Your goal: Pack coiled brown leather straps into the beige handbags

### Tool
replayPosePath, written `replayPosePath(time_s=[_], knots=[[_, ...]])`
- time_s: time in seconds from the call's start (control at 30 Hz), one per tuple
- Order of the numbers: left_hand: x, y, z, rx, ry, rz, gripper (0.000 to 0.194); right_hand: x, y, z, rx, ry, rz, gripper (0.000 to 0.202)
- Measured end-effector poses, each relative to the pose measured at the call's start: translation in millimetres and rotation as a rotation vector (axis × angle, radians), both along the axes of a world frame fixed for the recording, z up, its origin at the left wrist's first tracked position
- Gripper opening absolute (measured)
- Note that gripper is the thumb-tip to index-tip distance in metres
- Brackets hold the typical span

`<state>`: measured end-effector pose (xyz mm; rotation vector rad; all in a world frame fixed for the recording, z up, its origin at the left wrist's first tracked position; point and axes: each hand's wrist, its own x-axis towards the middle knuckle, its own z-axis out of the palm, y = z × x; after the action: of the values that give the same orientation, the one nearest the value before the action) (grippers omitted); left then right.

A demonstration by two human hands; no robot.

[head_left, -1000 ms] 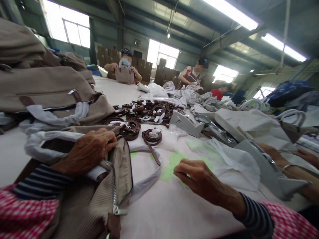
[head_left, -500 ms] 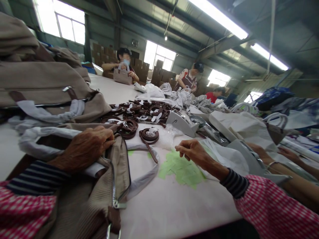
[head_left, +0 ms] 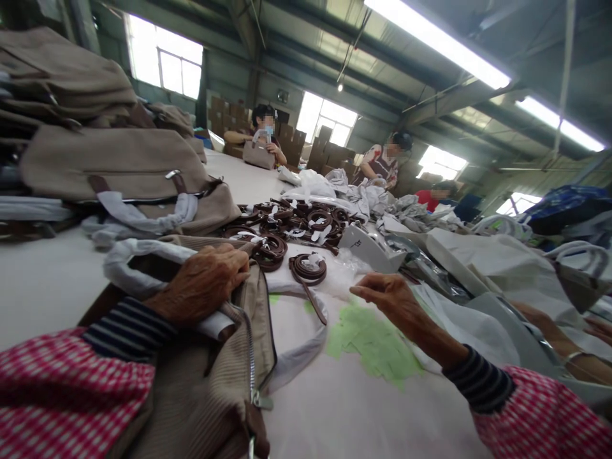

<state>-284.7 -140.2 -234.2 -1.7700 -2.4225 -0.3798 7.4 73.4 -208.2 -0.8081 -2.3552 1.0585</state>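
My left hand [head_left: 205, 284] is closed on the upper edge of a ribbed taupe bag [head_left: 191, 389], which lies with its zipper side toward the right. One wrapped handle [head_left: 119, 264] loops up beside my left wrist. My right hand [head_left: 387, 296] hovers over the table near a clear plastic packet [head_left: 342, 274], its thumb and fingers pinched together; whether something small is between them cannot be made out. Below it lie scattered green paper slips [head_left: 370, 341]. A coiled brown strap [head_left: 308, 269] rests between my two hands.
Taupe bags [head_left: 119, 162] are piled at the left. Many coiled straps [head_left: 287, 220] lie farther back, beside a grey-white box-like piece [head_left: 370, 248]. Another person's arm [head_left: 549, 328] reaches in at the right among white wrapping. More people work behind the table [head_left: 243, 178].
The view has swung left, so everything sits farther right in the picture. My right hand's fingers have drawn closer together; my left hand keeps its hold on the bag.
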Motion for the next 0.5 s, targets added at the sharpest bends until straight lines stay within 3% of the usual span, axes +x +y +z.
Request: replayPosePath(time_s=[0.1, 0.2, 0.37, 0.5], knots=[[-0.6, -1.7, -0.2, 0.018, 0.0, -0.012, 0.017, -28.9, -3.7, 13.8, -0.094, 0.057, 0.107, 0.03], [-0.4, -2.4, -1.4, 0.029, 0.004, -0.042, 0.02, -71.6, -1.9, 16.1, -0.133, 0.022, 0.198, 0.032], [0.0, -1.4, -4.4, 0.051, 0.043, -0.028, 0.016, -128.6, 12.3, 10.4, -0.038, -0.407, 0.318, 0.008], [0.7, -2.0, -3.4, 0.042, 0.021, -0.038, 0.017, -141.6, 26.4, 4.7, 0.02, -0.579, 0.381, 0.017]])
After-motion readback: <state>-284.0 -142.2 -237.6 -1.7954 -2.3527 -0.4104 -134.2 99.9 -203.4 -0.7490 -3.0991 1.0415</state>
